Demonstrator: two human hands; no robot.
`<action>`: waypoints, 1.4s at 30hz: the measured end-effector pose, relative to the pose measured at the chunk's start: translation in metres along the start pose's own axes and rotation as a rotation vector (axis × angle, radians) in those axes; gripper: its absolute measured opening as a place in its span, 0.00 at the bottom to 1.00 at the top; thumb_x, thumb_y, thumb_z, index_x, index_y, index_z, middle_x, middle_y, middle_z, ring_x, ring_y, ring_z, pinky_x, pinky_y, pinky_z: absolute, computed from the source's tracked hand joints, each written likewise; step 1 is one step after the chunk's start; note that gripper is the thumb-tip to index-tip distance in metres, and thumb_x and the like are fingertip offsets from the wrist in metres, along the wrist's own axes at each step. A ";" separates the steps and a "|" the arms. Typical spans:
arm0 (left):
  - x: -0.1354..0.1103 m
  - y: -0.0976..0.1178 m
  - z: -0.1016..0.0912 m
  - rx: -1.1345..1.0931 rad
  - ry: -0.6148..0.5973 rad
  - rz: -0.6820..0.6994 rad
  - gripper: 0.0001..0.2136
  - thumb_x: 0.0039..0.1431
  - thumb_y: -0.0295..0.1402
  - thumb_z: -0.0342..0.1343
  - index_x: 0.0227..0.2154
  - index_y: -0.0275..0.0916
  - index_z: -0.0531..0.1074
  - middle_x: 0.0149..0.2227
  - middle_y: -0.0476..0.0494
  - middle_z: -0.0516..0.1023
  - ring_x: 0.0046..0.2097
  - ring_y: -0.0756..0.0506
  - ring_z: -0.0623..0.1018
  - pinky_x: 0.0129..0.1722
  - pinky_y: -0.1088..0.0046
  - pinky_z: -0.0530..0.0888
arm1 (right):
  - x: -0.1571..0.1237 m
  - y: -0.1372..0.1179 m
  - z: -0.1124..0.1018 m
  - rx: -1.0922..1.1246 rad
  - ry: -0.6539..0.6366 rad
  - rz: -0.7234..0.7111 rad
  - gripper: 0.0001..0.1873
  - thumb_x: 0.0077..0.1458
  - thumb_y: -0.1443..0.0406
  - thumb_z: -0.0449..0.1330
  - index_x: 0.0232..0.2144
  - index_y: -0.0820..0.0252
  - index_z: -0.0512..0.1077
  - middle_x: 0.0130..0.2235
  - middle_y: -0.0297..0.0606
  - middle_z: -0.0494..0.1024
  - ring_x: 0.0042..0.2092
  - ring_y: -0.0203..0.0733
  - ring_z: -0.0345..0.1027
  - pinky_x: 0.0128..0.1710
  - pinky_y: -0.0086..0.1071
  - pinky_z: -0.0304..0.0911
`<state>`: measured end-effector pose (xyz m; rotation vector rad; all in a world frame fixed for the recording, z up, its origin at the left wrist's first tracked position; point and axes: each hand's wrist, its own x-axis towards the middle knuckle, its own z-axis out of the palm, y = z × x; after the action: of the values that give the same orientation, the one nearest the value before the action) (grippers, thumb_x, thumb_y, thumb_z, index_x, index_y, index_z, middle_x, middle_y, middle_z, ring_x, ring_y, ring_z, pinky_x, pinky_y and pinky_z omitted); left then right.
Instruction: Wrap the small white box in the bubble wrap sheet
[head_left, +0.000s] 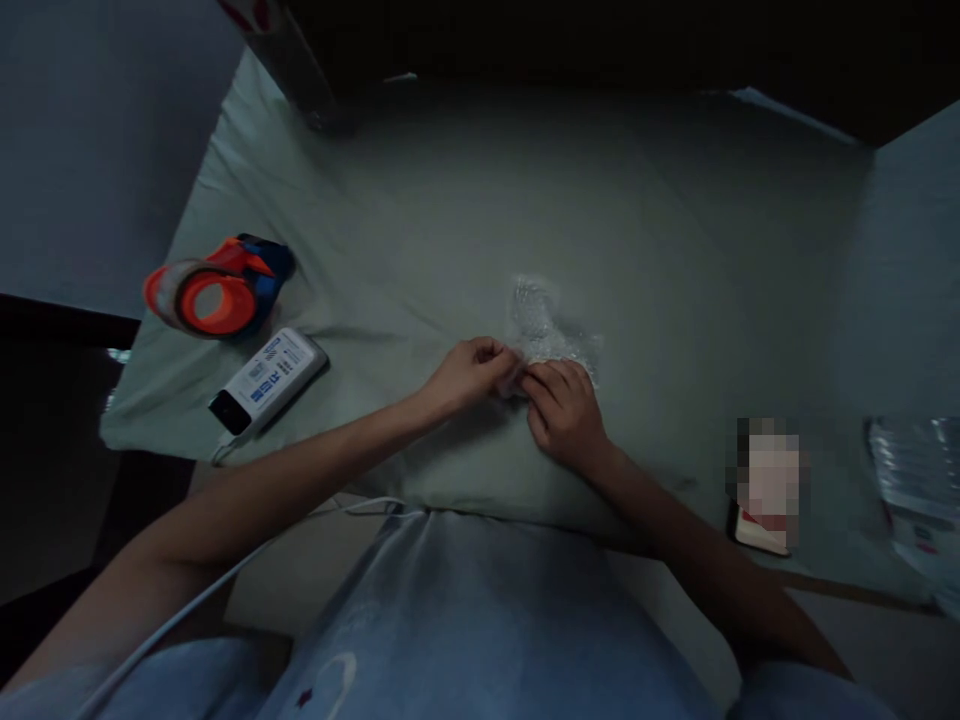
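A crumpled piece of clear bubble wrap (pixel 544 318) lies near the middle of the cloth-covered table. My left hand (pixel 472 372) pinches its near left edge between thumb and fingers. Right beside it, my right hand (pixel 564 408) has its fingers curled down on the near edge of the same wrap. The fingertips of both hands almost meet there. Whether anything is wrapped inside the plastic cannot be made out in the dim light.
An orange and blue tape dispenser (pixel 225 290) sits at the left, with a white power bank (pixel 270 380) and its cable closer to me. A partly blurred flat item (pixel 763 530) and a clear plastic package (pixel 919 480) lie at the right. A tall cylinder (pixel 289 65) stands back left.
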<state>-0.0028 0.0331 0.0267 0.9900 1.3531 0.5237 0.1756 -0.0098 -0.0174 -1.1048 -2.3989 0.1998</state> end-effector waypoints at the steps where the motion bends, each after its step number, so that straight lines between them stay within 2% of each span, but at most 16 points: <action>1: -0.002 0.001 0.000 -0.049 -0.020 -0.008 0.08 0.52 0.35 0.50 0.27 0.36 0.68 0.24 0.48 0.70 0.27 0.50 0.71 0.28 0.75 0.69 | 0.000 0.000 0.000 0.003 0.005 0.000 0.19 0.53 0.70 0.52 0.48 0.61 0.69 0.48 0.45 0.73 0.51 0.49 0.61 0.56 0.47 0.57; 4: -0.006 -0.002 0.000 -0.077 -0.045 0.043 0.09 0.51 0.31 0.50 0.32 0.35 0.71 0.28 0.47 0.72 0.28 0.51 0.71 0.32 0.73 0.70 | 0.000 -0.001 0.001 0.021 0.017 0.007 0.19 0.53 0.71 0.51 0.48 0.62 0.70 0.47 0.46 0.73 0.51 0.49 0.61 0.54 0.45 0.58; 8: -0.009 -0.016 0.000 0.016 0.070 0.171 0.12 0.49 0.32 0.55 0.37 0.36 0.69 0.33 0.48 0.72 0.32 0.51 0.71 0.33 0.74 0.70 | 0.001 -0.001 0.000 0.051 0.018 0.031 0.21 0.53 0.71 0.51 0.49 0.62 0.69 0.48 0.46 0.73 0.52 0.49 0.62 0.55 0.47 0.57; 10: -0.008 -0.021 -0.003 0.030 0.134 0.145 0.12 0.52 0.37 0.54 0.37 0.37 0.68 0.33 0.48 0.71 0.34 0.50 0.71 0.34 0.74 0.69 | 0.002 -0.001 -0.002 0.061 0.010 0.030 0.21 0.53 0.70 0.52 0.50 0.62 0.69 0.48 0.45 0.74 0.52 0.49 0.62 0.56 0.48 0.56; 12: -0.004 -0.026 -0.010 0.058 0.145 0.090 0.15 0.54 0.43 0.53 0.36 0.36 0.68 0.32 0.48 0.71 0.34 0.49 0.71 0.34 0.73 0.68 | 0.003 -0.001 -0.004 0.061 0.007 0.030 0.20 0.54 0.70 0.52 0.49 0.61 0.69 0.48 0.45 0.74 0.51 0.48 0.63 0.57 0.48 0.55; 14: 0.000 -0.028 -0.019 0.102 0.144 0.067 0.18 0.53 0.45 0.54 0.39 0.35 0.67 0.30 0.48 0.71 0.32 0.49 0.71 0.32 0.74 0.67 | 0.005 -0.001 -0.005 0.055 0.013 0.034 0.19 0.54 0.70 0.53 0.48 0.61 0.70 0.47 0.44 0.75 0.50 0.47 0.64 0.57 0.47 0.55; 18: 0.001 -0.027 -0.031 0.291 0.201 0.255 0.24 0.54 0.40 0.55 0.53 0.37 0.63 0.29 0.51 0.69 0.29 0.51 0.69 0.32 0.75 0.65 | 0.009 -0.001 -0.009 0.028 0.010 0.028 0.15 0.55 0.69 0.54 0.45 0.62 0.71 0.45 0.43 0.76 0.47 0.45 0.65 0.57 0.46 0.54; 20: -0.001 -0.025 -0.035 0.373 0.154 0.243 0.22 0.56 0.43 0.53 0.51 0.37 0.67 0.29 0.51 0.69 0.29 0.51 0.68 0.31 0.75 0.65 | 0.012 -0.003 -0.011 -0.004 -0.007 0.025 0.14 0.56 0.67 0.54 0.44 0.63 0.71 0.44 0.43 0.76 0.47 0.46 0.65 0.57 0.46 0.53; 23: -0.002 -0.026 -0.042 0.393 0.062 0.096 0.22 0.50 0.47 0.57 0.41 0.34 0.72 0.28 0.49 0.70 0.30 0.49 0.69 0.29 0.74 0.64 | 0.019 -0.006 -0.015 -0.102 -0.082 0.011 0.17 0.57 0.63 0.55 0.48 0.62 0.69 0.44 0.45 0.74 0.46 0.47 0.64 0.58 0.49 0.52; 26: -0.001 -0.031 -0.050 0.315 -0.037 0.043 0.20 0.43 0.47 0.62 0.34 0.35 0.71 0.27 0.49 0.71 0.29 0.50 0.69 0.29 0.75 0.64 | 0.027 -0.011 -0.021 -0.212 -0.219 -0.023 0.19 0.56 0.62 0.57 0.50 0.59 0.68 0.43 0.44 0.73 0.45 0.48 0.63 0.58 0.53 0.49; 29: 0.000 -0.033 -0.054 0.317 -0.164 0.054 0.14 0.45 0.43 0.60 0.26 0.36 0.69 0.23 0.53 0.67 0.27 0.52 0.66 0.27 0.77 0.61 | 0.035 -0.015 -0.026 -0.286 -0.313 -0.040 0.19 0.55 0.62 0.57 0.50 0.59 0.68 0.41 0.44 0.72 0.43 0.48 0.62 0.59 0.55 0.46; 31: 0.000 -0.033 -0.053 0.377 -0.114 0.055 0.13 0.48 0.42 0.57 0.21 0.37 0.66 0.20 0.54 0.63 0.25 0.53 0.63 0.25 0.77 0.58 | 0.038 -0.016 -0.028 -0.314 -0.334 -0.053 0.21 0.56 0.62 0.56 0.52 0.59 0.66 0.41 0.44 0.72 0.42 0.48 0.62 0.59 0.56 0.44; 34: 0.001 -0.029 -0.046 0.465 0.051 0.038 0.13 0.51 0.40 0.55 0.19 0.38 0.63 0.19 0.55 0.61 0.24 0.53 0.62 0.24 0.77 0.57 | 0.044 -0.018 -0.032 -0.344 -0.376 -0.077 0.19 0.58 0.63 0.54 0.51 0.58 0.67 0.40 0.43 0.72 0.41 0.47 0.62 0.59 0.57 0.44; 37: 0.003 -0.026 -0.039 0.561 0.127 0.036 0.10 0.51 0.37 0.56 0.21 0.37 0.64 0.20 0.54 0.65 0.24 0.52 0.64 0.26 0.76 0.57 | 0.049 -0.021 -0.035 -0.385 -0.437 -0.086 0.14 0.58 0.64 0.53 0.46 0.60 0.70 0.40 0.44 0.72 0.42 0.47 0.62 0.59 0.57 0.43; 40: 0.004 -0.026 -0.036 0.580 0.154 0.061 0.09 0.51 0.35 0.57 0.22 0.37 0.66 0.21 0.53 0.66 0.25 0.51 0.66 0.26 0.75 0.58 | 0.053 -0.023 -0.035 -0.411 -0.455 -0.094 0.13 0.59 0.65 0.53 0.44 0.61 0.71 0.39 0.43 0.72 0.41 0.47 0.62 0.60 0.57 0.42; 42: 0.004 -0.029 -0.035 0.510 0.190 0.088 0.08 0.49 0.34 0.59 0.29 0.36 0.69 0.22 0.53 0.67 0.26 0.51 0.67 0.27 0.76 0.60 | 0.053 -0.022 -0.033 -0.416 -0.448 -0.096 0.13 0.60 0.65 0.52 0.44 0.61 0.71 0.38 0.43 0.72 0.41 0.46 0.62 0.59 0.57 0.42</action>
<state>-0.0423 0.0312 0.0036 1.4474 1.6622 0.3475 0.1478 0.0128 0.0382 -1.2178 -2.9823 -0.1050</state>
